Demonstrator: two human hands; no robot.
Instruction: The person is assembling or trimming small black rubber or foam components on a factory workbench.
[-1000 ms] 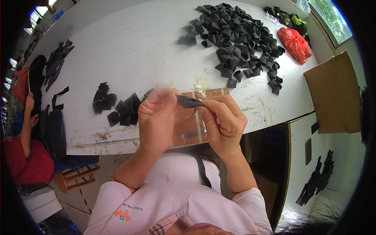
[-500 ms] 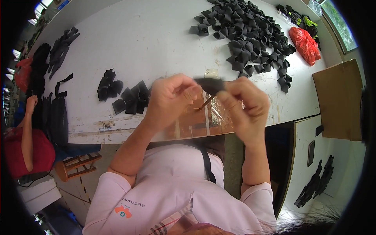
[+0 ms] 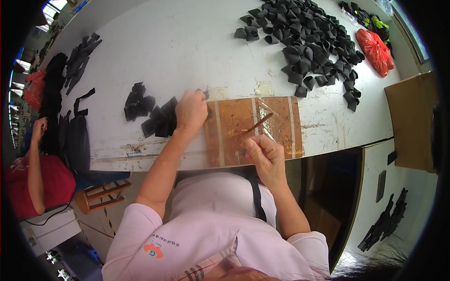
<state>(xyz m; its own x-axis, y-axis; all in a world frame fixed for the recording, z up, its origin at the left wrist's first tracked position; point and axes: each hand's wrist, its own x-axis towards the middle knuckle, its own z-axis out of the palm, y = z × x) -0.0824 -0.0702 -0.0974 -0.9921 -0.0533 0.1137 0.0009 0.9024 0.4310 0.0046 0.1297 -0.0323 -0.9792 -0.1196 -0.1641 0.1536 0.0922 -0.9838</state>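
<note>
My left hand (image 3: 191,111) is over the table's front part, beside a small group of black folded pieces (image 3: 161,117). Its fingers curl down, mostly hidden, and a bit of a black folded piece shows at their far side. My right hand (image 3: 267,157) is closed in a pinch above the near edge of a brown board (image 3: 227,149); whatever it pinches, if anything, is too small to make out. A thin brown brush (image 3: 260,122) slants over the board just beyond the right fingertips, apparently lying there.
Many black folded pieces (image 3: 318,37) are heaped at the far right, near a red plastic bag (image 3: 375,51) and a cardboard box (image 3: 410,122). Black strips (image 3: 80,61) lie at the far left. A person in red (image 3: 42,187) sits at the left, by a wooden stool (image 3: 101,196).
My hands have parted from the black piece held between them. The left has moved slightly left toward the small group; the right has come down and nearer to me. The view has shifted slightly.
</note>
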